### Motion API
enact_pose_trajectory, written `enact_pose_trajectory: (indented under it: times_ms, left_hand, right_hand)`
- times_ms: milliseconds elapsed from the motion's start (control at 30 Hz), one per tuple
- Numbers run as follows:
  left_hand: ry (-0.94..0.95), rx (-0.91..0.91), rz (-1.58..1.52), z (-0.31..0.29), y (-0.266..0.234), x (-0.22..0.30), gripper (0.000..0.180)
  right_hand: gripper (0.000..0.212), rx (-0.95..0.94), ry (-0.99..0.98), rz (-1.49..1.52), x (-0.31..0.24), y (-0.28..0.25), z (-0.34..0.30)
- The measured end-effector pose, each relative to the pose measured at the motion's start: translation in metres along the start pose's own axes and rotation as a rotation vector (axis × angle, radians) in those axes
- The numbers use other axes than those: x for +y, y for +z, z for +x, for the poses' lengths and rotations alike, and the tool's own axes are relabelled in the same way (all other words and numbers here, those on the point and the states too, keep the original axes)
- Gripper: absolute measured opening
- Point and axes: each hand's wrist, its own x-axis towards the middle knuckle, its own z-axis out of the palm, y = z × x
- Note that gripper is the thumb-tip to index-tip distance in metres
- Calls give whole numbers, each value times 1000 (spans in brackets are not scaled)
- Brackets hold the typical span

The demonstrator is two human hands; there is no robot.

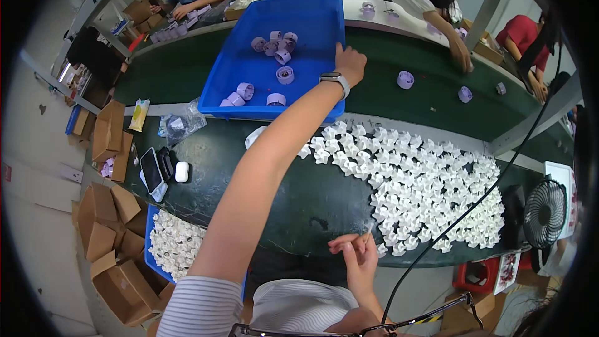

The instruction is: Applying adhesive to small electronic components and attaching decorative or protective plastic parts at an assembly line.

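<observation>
My left arm reaches forward across the table, and my left hand [350, 66] is closed on the right rim of a large blue plastic bin [219, 75]. Inside the bin lie several short lilac cylinders [285, 75], some grouped in the middle and some by its near side. Close to my body, my right hand [359, 261] is closed, its fingertips pinching a small pale piece [369, 229] too small to name. Beside that hand, many white star-shaped plastic parts [430, 181] cover the right of the dark green table [312, 203].
Lilac cylinders stand on the green conveyor belt [430, 75], near a co-worker's hand [460, 56]. Another blue container [150, 237] of small white parts sits low at left by cardboard boxes [128, 287]. A phone [151, 171], white case [181, 171], black fan [545, 214] and hanging cable [462, 215] are nearby.
</observation>
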Motion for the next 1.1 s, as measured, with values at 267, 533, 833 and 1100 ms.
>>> enact_pose_trajectory:
  times_ms: [267, 533, 833, 1100]
  left_hand:
    - [-467, 4, -197, -33, -24, -79, 55]
    - [-430, -352, -231, -79, 18, -133, 75]
    - [-146, 502, -633, -151, -79, -93, 45]
    - [-150, 373, -1137, -297, -139, -8, 62]
  right_hand:
    - [30, 25, -35, -59, 0, -21, 15]
    - [37, -26, 59, 25, -2, -23, 26]
    - [35, -11, 114, -68, -19, -18, 37]
    - [20, 4, 72, 17, -31, -6, 35]
